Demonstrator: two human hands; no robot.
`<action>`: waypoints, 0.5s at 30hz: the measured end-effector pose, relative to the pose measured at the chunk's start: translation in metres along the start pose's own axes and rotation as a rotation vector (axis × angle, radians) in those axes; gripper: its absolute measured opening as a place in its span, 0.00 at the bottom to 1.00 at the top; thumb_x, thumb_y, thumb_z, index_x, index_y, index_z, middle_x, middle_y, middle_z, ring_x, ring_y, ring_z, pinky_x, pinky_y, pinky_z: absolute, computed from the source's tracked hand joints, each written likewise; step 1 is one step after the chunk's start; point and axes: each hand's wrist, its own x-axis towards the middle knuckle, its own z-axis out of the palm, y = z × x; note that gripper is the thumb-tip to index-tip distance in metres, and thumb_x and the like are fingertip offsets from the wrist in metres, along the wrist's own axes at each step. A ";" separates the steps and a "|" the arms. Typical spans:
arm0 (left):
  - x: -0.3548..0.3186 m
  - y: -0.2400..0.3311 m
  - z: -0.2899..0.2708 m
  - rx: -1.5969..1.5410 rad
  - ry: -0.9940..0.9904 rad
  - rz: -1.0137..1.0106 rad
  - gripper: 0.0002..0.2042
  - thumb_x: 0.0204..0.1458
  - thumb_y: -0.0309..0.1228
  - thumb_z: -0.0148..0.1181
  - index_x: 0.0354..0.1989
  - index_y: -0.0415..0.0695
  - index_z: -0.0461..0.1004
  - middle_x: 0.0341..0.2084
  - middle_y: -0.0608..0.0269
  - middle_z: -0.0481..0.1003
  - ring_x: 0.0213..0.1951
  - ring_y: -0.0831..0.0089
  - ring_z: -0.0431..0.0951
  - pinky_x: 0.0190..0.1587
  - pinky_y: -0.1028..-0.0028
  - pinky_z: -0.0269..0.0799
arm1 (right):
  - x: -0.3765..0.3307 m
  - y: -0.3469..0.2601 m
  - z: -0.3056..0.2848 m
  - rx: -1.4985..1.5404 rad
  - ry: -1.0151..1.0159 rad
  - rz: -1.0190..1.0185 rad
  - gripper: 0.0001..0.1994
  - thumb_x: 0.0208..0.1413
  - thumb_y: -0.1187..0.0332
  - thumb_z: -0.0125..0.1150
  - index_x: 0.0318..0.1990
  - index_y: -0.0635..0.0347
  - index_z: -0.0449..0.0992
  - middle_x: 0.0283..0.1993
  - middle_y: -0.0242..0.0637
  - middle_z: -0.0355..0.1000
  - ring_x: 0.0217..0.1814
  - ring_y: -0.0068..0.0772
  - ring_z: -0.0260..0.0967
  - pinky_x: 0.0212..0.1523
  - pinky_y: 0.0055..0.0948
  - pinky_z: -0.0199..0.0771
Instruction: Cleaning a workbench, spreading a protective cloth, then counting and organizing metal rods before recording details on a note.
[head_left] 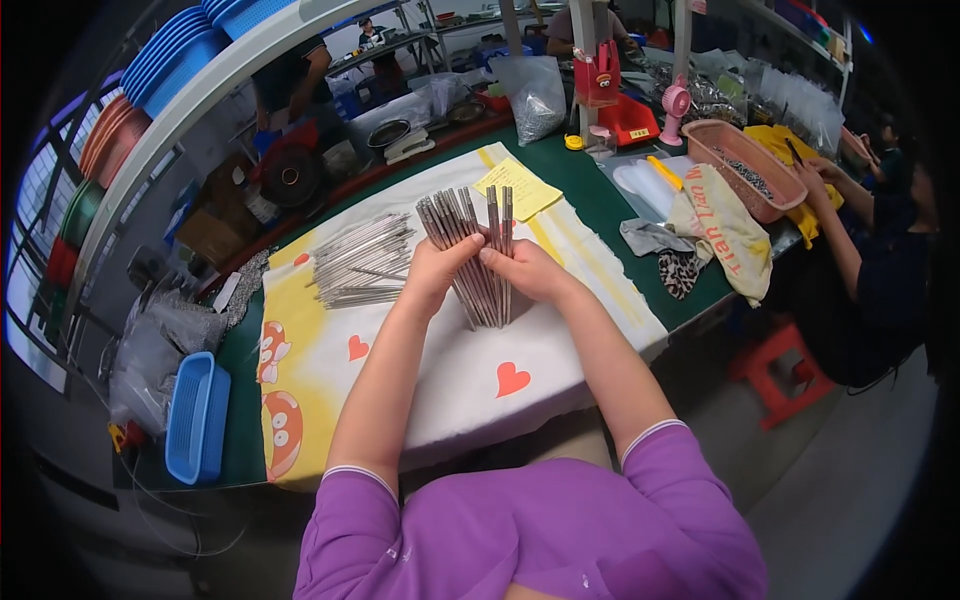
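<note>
My left hand [442, 268] and my right hand [530, 272] meet around an upright bundle of metal chopsticks [484, 298] at the middle of the table. Both are closed on it, thumbs toward me; the other fingers are mostly hidden behind the sticks. Most of the chopsticks are gathered by my left hand, while a few stand slightly apart at my right thumb. Their upper ends look darker and patterned, and the lower ends point down at the white cloth [440, 400]. Left of the bundle lies a loose pile of similar silvery chopsticks [362, 262].
A yellow paper [518, 188] lies behind the bundle. A blue basket [197, 420] stands at the left table edge. At right are a crumpled cloth [722, 235] and a pink tub [745, 170] of small metal parts. Another person's hands [820, 180] work beyond it, near a red stool [782, 375].
</note>
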 end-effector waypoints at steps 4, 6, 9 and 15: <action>-0.006 0.008 0.003 -0.035 -0.080 -0.063 0.13 0.51 0.29 0.57 0.42 0.35 0.73 0.37 0.58 0.76 0.40 0.72 0.75 0.47 0.74 0.68 | -0.001 0.003 -0.002 0.164 -0.018 -0.004 0.19 0.61 0.59 0.48 0.54 0.61 0.67 0.42 0.30 0.71 0.43 0.20 0.65 0.46 0.23 0.66; -0.006 0.008 0.007 -0.064 -0.093 -0.043 0.13 0.51 0.29 0.57 0.43 0.35 0.73 0.38 0.58 0.76 0.41 0.72 0.75 0.47 0.74 0.68 | 0.001 0.006 -0.003 0.176 -0.014 -0.010 0.19 0.61 0.59 0.48 0.55 0.61 0.67 0.42 0.31 0.71 0.43 0.19 0.65 0.46 0.23 0.66; -0.007 0.006 0.005 0.004 -0.036 0.037 0.13 0.50 0.30 0.59 0.43 0.36 0.74 0.36 0.62 0.76 0.37 0.76 0.75 0.42 0.76 0.70 | 0.003 0.008 -0.001 0.187 -0.029 -0.044 0.19 0.61 0.60 0.49 0.54 0.62 0.67 0.44 0.32 0.71 0.44 0.21 0.66 0.47 0.25 0.66; -0.003 0.006 0.010 0.051 -0.013 0.016 0.14 0.47 0.29 0.63 0.41 0.38 0.73 0.34 0.63 0.76 0.37 0.77 0.74 0.42 0.76 0.70 | 0.003 -0.001 -0.006 -0.084 -0.123 0.002 0.19 0.56 0.62 0.56 0.52 0.61 0.68 0.45 0.38 0.72 0.48 0.29 0.67 0.51 0.26 0.65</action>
